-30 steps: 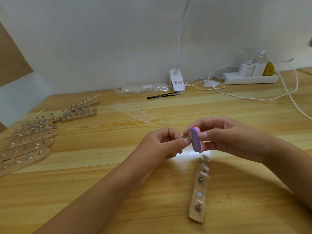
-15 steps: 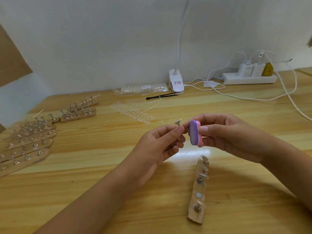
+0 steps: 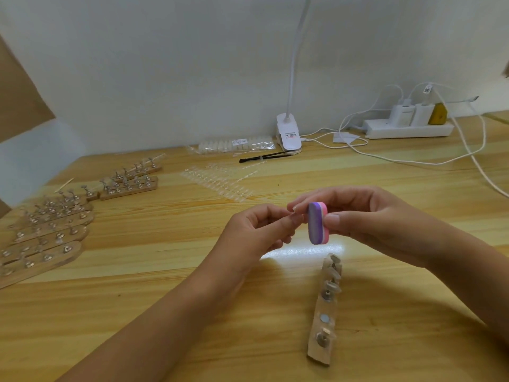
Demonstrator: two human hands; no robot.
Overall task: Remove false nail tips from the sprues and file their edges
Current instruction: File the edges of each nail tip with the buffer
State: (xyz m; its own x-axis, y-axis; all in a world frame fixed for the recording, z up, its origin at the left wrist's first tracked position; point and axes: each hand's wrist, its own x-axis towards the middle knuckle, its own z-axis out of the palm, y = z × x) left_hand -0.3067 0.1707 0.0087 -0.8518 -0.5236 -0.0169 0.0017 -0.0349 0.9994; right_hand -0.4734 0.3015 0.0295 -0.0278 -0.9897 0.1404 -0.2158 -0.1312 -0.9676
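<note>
Lying at the back of the wooden surface (image 3: pixel 165 271), a clear plastic bag (image 3: pixel 237 143) is seen, packed with pale nail tips. Clear sprues (image 3: pixel 217 183) of tips are spread flat just in front of it. At the left edge, wooden strips (image 3: pixel 46 244) are laid side by side, each studded with small metal stands. One more wooden strip (image 3: pixel 323 321) is placed just below the hands; clear tips are carried on the stands at its far end.

A purple and pink buffer block (image 3: pixel 316 223) is gripped upright by the right hand (image 3: pixel 366 216), thumb on the near side and fingers behind. The left hand (image 3: pixel 264 230) is closed in a pinch on a false nail tip (image 3: pixel 293 214), which is pressed to the block's purple face and almost wholly hidden by the fingertips.

A white clip lamp (image 3: pixel 288 133), a thin black tool (image 3: pixel 264 157) and a power strip (image 3: pixel 407 128) with chargers and trailing cables are set along the wall.
</note>
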